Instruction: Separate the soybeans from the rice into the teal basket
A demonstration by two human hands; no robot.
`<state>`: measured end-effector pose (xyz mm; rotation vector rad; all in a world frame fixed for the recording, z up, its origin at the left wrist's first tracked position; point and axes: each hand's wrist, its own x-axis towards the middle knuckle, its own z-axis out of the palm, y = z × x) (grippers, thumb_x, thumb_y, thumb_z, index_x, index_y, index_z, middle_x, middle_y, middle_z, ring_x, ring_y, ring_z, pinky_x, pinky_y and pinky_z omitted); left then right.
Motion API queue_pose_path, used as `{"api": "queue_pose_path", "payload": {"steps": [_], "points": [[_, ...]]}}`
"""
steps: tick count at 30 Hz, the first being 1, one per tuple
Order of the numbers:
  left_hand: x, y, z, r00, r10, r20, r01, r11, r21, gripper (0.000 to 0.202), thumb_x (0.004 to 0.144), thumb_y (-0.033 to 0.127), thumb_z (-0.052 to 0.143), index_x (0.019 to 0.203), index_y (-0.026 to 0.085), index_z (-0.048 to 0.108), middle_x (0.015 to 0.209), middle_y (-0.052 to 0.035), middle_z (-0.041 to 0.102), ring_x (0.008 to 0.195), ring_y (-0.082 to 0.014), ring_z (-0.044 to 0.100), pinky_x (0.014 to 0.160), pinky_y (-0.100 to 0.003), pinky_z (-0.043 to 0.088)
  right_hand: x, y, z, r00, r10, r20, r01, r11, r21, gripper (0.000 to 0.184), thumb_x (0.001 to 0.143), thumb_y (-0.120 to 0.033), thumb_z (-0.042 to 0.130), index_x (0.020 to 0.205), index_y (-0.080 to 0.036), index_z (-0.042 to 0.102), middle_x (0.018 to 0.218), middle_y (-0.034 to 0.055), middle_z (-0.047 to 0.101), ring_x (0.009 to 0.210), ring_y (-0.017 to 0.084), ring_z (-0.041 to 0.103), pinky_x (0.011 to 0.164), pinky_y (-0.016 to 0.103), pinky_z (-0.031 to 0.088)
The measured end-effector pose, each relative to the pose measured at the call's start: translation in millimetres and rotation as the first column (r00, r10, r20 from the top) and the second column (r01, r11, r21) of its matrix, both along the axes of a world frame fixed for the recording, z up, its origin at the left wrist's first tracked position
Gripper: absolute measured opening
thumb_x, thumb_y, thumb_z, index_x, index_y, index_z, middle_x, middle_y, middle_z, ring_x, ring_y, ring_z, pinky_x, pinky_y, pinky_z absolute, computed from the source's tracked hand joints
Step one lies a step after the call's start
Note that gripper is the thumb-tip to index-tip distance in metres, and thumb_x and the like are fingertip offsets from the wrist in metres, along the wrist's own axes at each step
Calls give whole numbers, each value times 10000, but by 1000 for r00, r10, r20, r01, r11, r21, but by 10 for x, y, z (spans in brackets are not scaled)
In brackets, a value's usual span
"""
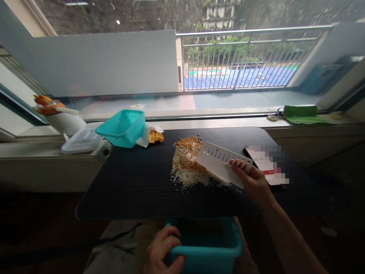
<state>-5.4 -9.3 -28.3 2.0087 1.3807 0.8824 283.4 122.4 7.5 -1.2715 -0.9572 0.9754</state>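
Observation:
A pile of white rice mixed with yellow beans (189,163) lies on the dark tabletop (137,190). My right hand (252,182) grips a white slotted plastic scraper (219,161), its edge set against the right side of the pile. My left hand (164,249) is closed on the rim of a teal plastic basin (212,247) held below the table's near edge, in front of the pile.
A second teal tub (122,127) stands tilted at the table's back left beside a clear lidded box (81,140), a white bag with something orange (152,135) and a white container (64,120). A white card (268,163) lies right of the scraper. A green cloth (302,114) rests on the windowsill.

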Motion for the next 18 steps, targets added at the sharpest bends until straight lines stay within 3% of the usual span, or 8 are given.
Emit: {"api": "queue_pose_path", "payload": {"steps": [8,18], "points": [[28,13,2,1000,0,17,-1,1000,22,128,670,88,656,697,213,664,861,-24,707,748,-182,714,701,-233,586,-97,3,-60,998,37,48,-39,999,29,270,690,-449,797,842,-226,790,878,45,777,888,271,705,930,446,512],[42,-5,25,1000,21,21,-21,1000,-19,132,661,82,655,687,211,664,874,-30,706,762,-191,712,710,-241,586,-130,95,-94,988,127,89,-135,988,79,251,709,-447,780,821,-223,790,853,40,768,840,248,707,880,407,535]]}}
